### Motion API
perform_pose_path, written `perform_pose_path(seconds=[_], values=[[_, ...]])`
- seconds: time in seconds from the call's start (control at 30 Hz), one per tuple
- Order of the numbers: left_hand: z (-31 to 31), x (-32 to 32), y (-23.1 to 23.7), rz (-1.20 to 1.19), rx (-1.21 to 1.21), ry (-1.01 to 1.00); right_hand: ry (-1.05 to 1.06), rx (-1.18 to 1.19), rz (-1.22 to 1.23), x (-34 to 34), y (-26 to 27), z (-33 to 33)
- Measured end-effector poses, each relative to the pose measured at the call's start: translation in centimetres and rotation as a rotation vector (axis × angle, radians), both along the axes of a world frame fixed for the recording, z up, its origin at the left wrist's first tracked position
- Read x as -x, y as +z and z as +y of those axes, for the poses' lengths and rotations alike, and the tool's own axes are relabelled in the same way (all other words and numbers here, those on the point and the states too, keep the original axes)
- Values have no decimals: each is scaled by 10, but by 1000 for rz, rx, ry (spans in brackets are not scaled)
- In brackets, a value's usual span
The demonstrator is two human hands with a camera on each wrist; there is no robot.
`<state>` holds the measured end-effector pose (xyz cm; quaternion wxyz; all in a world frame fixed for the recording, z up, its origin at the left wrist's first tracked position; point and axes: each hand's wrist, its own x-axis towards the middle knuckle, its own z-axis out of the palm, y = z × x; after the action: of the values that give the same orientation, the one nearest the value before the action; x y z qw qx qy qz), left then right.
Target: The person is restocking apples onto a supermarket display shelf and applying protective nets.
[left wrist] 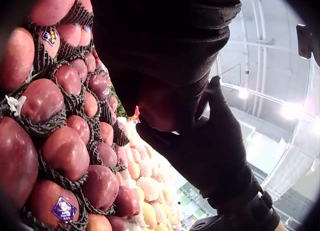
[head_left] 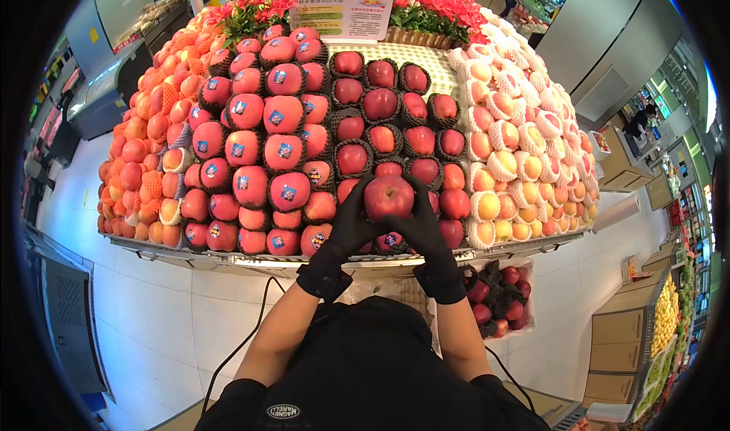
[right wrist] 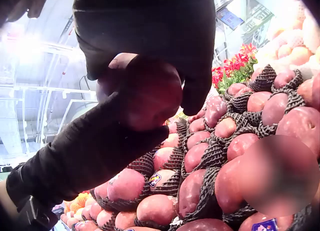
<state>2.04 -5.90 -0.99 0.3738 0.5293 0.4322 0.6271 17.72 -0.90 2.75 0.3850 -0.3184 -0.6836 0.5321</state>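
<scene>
Both hands wear black gloves and hold one large red apple point(head_left: 389, 197) between them, above the front rows of the display. My left hand point(head_left: 351, 224) curls round its left side, and my right hand point(head_left: 423, 225) round its right side. In the right wrist view the apple point(right wrist: 152, 93) sits between the right hand point(right wrist: 145, 31) above and the left hand point(right wrist: 95, 133) below. The left wrist view shows the apple point(left wrist: 157, 111) in shadow, mostly hidden by the gloves. Beneath are dark red apples point(head_left: 352, 159) in black foam nets.
Larger stickered red apples point(head_left: 284, 113) fill the rows on the left. Orange-netted fruit point(head_left: 134, 151) lies at far left, white-netted fruit point(head_left: 503, 162) at right. A sign point(head_left: 342, 9) and red flowers point(head_left: 437, 5) stand behind. A crate of apples point(head_left: 498, 298) sits below the front edge.
</scene>
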Motion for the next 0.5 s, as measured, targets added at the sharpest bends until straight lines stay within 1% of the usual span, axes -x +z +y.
perform_pose_path(seconds=[0.03,0.07,0.13,0.17,0.23,0.33,0.43,0.5], values=[[0,7,-1,-48,-2,-27,1,-15,-11,5,-2,0],[1,14,-5,0,-9,-19,-1,-29,-21,11,-4,0],[5,25,-12,94,-25,-8,-19,29,-28,22,1,-10],[6,27,-12,48,-29,-25,-28,55,-34,25,6,-12],[5,29,-8,-45,-29,-55,-20,-24,-54,26,0,-9],[14,29,-17,-84,-74,-25,-16,-108,-52,31,-3,-5],[21,33,-18,-8,-96,23,-35,-152,-77,34,1,-5],[17,33,-11,-95,-82,-2,-16,-153,-101,36,12,-1]])
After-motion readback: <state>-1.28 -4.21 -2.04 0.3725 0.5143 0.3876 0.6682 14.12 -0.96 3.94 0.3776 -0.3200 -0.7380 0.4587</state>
